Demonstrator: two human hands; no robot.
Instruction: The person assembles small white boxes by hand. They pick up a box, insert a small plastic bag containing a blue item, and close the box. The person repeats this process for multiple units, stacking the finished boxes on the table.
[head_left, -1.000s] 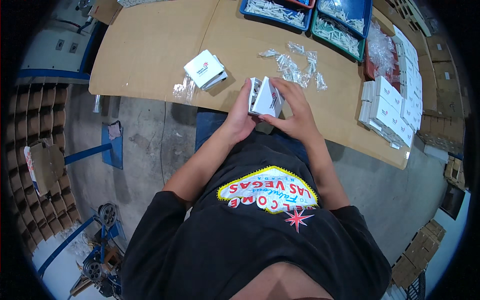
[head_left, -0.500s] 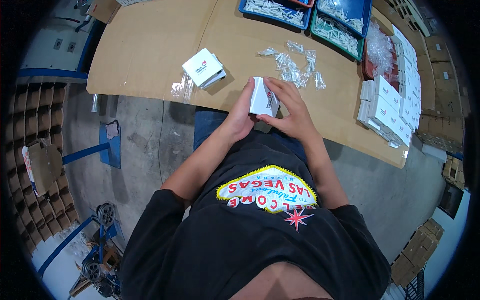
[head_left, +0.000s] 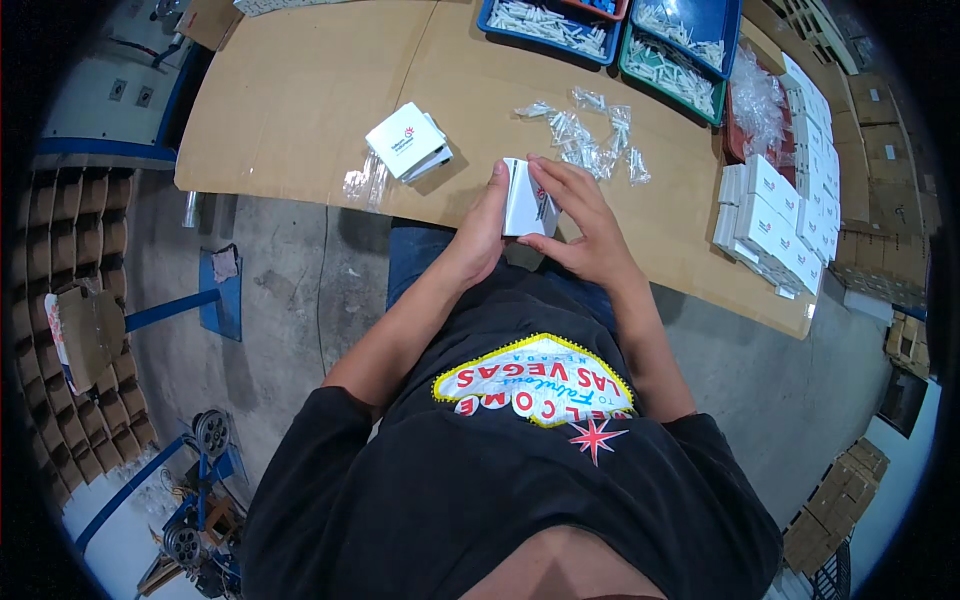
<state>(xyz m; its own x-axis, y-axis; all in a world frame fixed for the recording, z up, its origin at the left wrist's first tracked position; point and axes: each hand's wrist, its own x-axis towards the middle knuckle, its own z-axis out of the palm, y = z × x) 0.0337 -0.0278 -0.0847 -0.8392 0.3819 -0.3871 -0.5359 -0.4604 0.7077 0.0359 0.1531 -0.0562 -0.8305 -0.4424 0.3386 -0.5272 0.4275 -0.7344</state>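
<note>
Between my two hands, at the table's near edge, is a small white cardboard box (head_left: 522, 208) with a red mark on its face. My left hand (head_left: 482, 232) presses flat along the box's left side, thumb and fingers close together. My right hand (head_left: 585, 222) wraps the right side, its fingers over the far end and its thumb at the near corner. A short stack of similar white boxes (head_left: 405, 138) lies to the left. Beyond my right hand lie several clear bags of small white plastic pieces (head_left: 580, 140).
Blue trays (head_left: 545, 35) and a green tray (head_left: 668, 82) of white pieces stand at the far side. A red tray (head_left: 735, 125) holds clear plastic bags (head_left: 760, 100). Stacked white boxes (head_left: 775, 215) line the right edge of the cardboard-covered table (head_left: 300, 90).
The box has tilted slightly between my hands, so a long edge now shows along its left side. My hands have shifted very little and keep hold of it.
</note>
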